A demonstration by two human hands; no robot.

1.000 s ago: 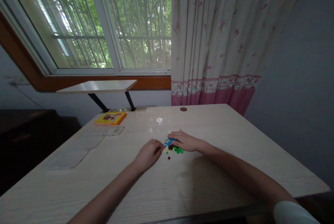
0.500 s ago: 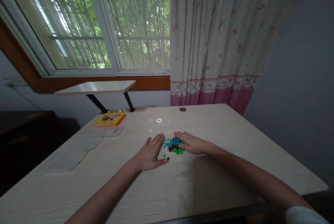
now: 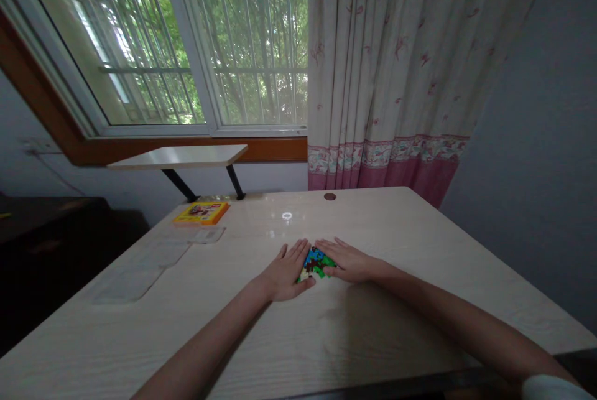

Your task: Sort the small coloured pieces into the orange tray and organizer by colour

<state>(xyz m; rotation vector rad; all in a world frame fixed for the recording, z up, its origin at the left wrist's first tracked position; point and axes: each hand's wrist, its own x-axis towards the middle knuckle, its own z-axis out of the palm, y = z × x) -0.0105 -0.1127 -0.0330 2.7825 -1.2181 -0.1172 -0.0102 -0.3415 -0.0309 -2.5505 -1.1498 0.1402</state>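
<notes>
A small heap of blue, green, dark brown and pale yellow pieces [image 3: 315, 261] lies on the pale wooden table [image 3: 289, 344]. Against its left side rests my left hand [image 3: 288, 272], palm down, with the thumb stretched out along the near edge of the heap. My right hand [image 3: 347, 261] lies flat on the right side, its thumb touching the green pieces. The fingertips of both hands come close to each other at the far end of the heap. Fingers partly hide the outer pieces.
A yellow-orange box [image 3: 201, 213] sits at the back left, near a raised shelf [image 3: 186, 155] on black legs. Clear plastic bags [image 3: 140, 269] lie flat on the left. A round brown cap [image 3: 330, 196] is at the back edge, before the curtain [image 3: 382, 76].
My left hand has moved right against the heap, closing in on my right hand. The pieces now sit in a tighter bunch between the hands. The view has shifted slightly.
</notes>
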